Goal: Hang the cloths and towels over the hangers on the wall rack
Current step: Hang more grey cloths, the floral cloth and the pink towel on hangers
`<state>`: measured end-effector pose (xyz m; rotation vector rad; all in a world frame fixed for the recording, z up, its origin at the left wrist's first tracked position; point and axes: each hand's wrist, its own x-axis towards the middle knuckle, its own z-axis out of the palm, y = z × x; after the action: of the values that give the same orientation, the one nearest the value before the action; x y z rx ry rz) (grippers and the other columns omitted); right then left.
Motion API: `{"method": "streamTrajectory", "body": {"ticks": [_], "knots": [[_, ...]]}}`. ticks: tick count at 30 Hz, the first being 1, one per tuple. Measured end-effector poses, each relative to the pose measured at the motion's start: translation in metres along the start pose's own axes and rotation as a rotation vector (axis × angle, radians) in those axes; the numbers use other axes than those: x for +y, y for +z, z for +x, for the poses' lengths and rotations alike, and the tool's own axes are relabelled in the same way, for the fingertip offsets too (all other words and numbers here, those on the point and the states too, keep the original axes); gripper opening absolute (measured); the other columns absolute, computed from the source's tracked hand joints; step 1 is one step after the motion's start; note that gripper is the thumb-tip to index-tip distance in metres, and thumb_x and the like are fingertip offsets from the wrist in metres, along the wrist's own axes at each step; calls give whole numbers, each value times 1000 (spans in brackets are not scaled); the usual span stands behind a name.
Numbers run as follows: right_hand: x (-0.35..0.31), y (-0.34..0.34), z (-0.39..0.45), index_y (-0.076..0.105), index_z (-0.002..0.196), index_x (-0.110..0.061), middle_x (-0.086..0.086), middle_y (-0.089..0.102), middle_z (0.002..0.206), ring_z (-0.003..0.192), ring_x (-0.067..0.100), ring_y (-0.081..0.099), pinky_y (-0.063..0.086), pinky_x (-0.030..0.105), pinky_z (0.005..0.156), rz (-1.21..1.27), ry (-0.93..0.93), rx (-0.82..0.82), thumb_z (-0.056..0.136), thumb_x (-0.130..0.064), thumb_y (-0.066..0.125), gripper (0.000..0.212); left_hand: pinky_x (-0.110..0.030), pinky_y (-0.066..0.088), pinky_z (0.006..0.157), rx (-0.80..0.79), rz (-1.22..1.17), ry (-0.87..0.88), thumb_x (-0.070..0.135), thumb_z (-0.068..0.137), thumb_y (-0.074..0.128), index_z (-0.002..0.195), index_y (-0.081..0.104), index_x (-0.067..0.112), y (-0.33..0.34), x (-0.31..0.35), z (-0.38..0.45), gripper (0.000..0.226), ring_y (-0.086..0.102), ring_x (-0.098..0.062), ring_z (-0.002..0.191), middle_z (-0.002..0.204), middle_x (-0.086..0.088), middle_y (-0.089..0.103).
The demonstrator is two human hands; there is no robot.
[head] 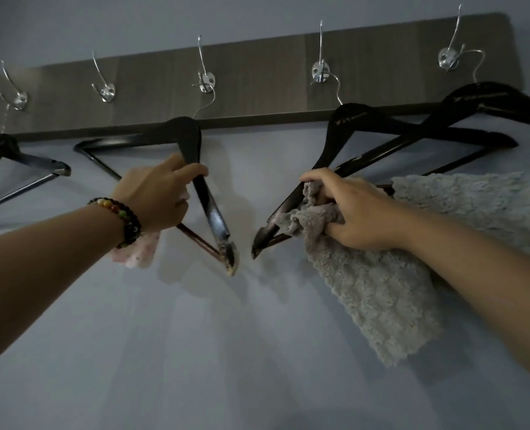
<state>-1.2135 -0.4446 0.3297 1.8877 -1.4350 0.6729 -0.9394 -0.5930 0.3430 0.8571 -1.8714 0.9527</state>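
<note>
Two hangers on the wall rack (257,88) are held, one in each hand.

The middle hanger (192,144) is gripped on its arm by the curled fingers of the left hand (158,197), and a pink cloth (136,252) is seen just under that wrist, by a bead bracelet (124,218). A grey towel (381,290) is draped over the next hanger (328,156), and its bunched edge is pinched against the bar by the right hand (350,209).
</note>
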Motion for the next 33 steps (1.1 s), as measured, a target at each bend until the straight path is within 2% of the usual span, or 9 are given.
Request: {"method": "streamTrajectory", "body": {"ticks": [4,8,11,13,15,20,24,29,33], "knots": [[-11,-1,-1,29,133,-36,-9,62,104,90,14,61,51,45,81,136,-122,75,84,-16,64,64,-18,34,53,-60,-66,-34,16,89,51,145,32,34,12,-2,-5,62,49,-12,72,122,1,50],[-36,8,10,36,124,-29,-12,61,107,98,6,60,53,40,83,227,-218,232,85,-18,63,49,-34,52,85,-183,-499,-72,1,86,60,132,50,37,4,15,1,60,57,-17,93,109,7,60],[-49,16,20,38,116,-29,-11,62,105,97,10,62,54,44,77,243,-213,329,86,-24,63,40,-22,55,63,-177,-1136,-328,13,94,55,92,68,23,-17,23,2,16,67,-18,76,82,3,73],[-54,21,26,43,110,-26,-10,62,104,96,12,61,54,44,78,230,-208,375,86,-23,64,32,-18,51,49,-290,-1434,-496,30,97,47,77,69,16,-32,22,1,33,64,-13,57,72,-1,73],[-57,25,29,50,107,-22,-7,62,102,95,12,61,53,41,80,223,-216,392,87,-21,65,25,-20,49,47,-388,-1392,-421,35,96,45,76,72,11,-41,17,-1,41,57,-17,53,75,-7,74],[-58,13,36,61,98,-25,-10,66,100,95,4,62,51,22,84,343,-160,270,88,-20,67,13,-30,45,58,-388,-1143,-206,40,78,61,77,75,14,-49,2,-6,29,49,-12,51,80,-12,71],[-56,-8,52,65,88,-26,-11,70,86,81,-3,65,48,16,74,428,-32,136,89,-20,66,7,-40,38,69,-404,-1083,-148,62,68,69,74,74,15,-50,-4,-6,47,43,-28,70,83,-23,58],[-68,-32,74,75,79,-26,-5,72,82,83,13,66,51,28,76,405,172,-96,84,-21,70,8,-34,40,64,-284,-1087,-184,44,79,61,67,74,18,-49,-7,-8,31,41,-22,58,63,-4,58],[-86,-39,77,75,92,-19,0,75,84,78,17,72,57,31,70,301,305,-335,92,-30,59,19,-30,43,65,-217,-1241,-270,37,82,58,93,73,10,-53,-9,-10,33,47,-19,64,70,-3,65]]}}
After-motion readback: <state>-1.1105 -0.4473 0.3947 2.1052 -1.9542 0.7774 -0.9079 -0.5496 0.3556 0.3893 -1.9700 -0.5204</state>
